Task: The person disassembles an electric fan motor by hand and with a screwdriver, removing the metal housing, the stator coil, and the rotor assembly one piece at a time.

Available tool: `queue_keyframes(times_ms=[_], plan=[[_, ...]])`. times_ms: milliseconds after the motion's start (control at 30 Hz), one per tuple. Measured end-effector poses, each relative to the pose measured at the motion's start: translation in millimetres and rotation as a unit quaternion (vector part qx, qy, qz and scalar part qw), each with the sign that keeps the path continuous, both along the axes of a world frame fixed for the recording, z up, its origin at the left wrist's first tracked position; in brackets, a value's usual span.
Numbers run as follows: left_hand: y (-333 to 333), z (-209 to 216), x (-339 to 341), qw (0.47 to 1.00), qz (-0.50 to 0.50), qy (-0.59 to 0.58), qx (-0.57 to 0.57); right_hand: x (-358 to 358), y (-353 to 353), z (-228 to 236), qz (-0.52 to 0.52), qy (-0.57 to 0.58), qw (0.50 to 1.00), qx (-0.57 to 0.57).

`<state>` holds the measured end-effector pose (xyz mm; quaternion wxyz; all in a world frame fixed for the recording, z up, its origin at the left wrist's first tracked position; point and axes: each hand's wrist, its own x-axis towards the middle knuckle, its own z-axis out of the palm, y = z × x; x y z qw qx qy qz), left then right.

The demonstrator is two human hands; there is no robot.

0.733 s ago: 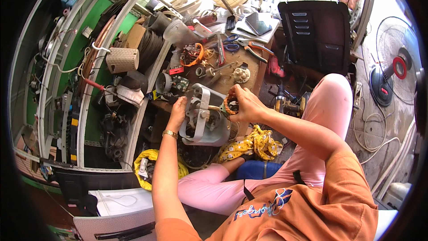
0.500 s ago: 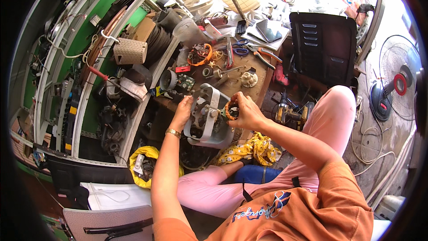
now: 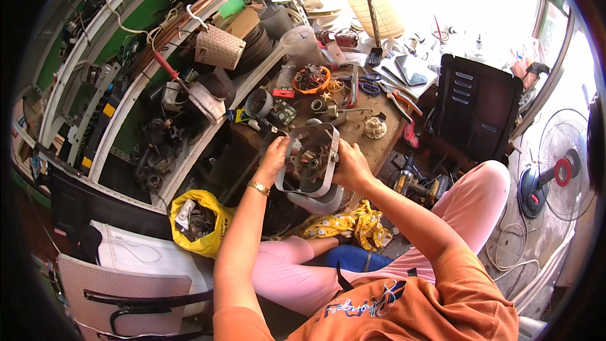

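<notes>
A grey open-framed appliance housing [image 3: 320,204], with rounded ends and a dark mechanism [image 3: 309,161] inside, is held up before me, over the near edge of the workbench. My left hand [image 3: 274,158] is closed on its left side. Its right side is in my right hand [image 3: 353,165], fingers partly hidden behind the frame. The housing is tilted so that I look into its opening. I cannot make out the copper-coloured ring now. Beyond the housing lie a green circuit board [image 3: 283,112] and a cream round part [image 3: 375,126].
On the wooden bench [image 3: 353,142] are an orange bowl of parts [image 3: 312,79], blue scissors [image 3: 371,84] and pliers [image 3: 401,105]. Cordless drills [image 3: 413,183] lie at right, near a standing fan [image 3: 555,173]. Cluttered shelving and a yellow bag [image 3: 221,227] stand at left.
The housing has turned so its opening faces me more. My right hand has gone from holding a copper-coloured ring beside it to gripping its right side. The view has shifted.
</notes>
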<state>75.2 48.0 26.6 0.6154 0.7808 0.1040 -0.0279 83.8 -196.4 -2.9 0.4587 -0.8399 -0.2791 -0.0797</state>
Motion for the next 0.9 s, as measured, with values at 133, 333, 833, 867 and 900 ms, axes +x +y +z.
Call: queue_keyframes(times_ms=[133,333,833,867,900], plan=[[-15,19,-17,0.974,0.027,0.068,-0.215,-5,6,14,0.014,0.057,0.998,-0.02],[-6,-27,-38,0.882,-0.016,-0.026,-0.47,4,12,4,0.026,-0.002,0.999,-0.033],[-29,-42,-46,0.98,-0.132,-0.126,-0.074,5,24,-1,0.029,-0.056,0.998,0.026],[-25,-45,-44,0.98,-0.124,-0.07,-0.139,5,25,-2,0.022,-0.048,0.998,0.018],[-22,-47,-42,0.972,-0.116,-0.014,-0.204,4,27,-3,0.016,-0.041,0.999,0.011]])
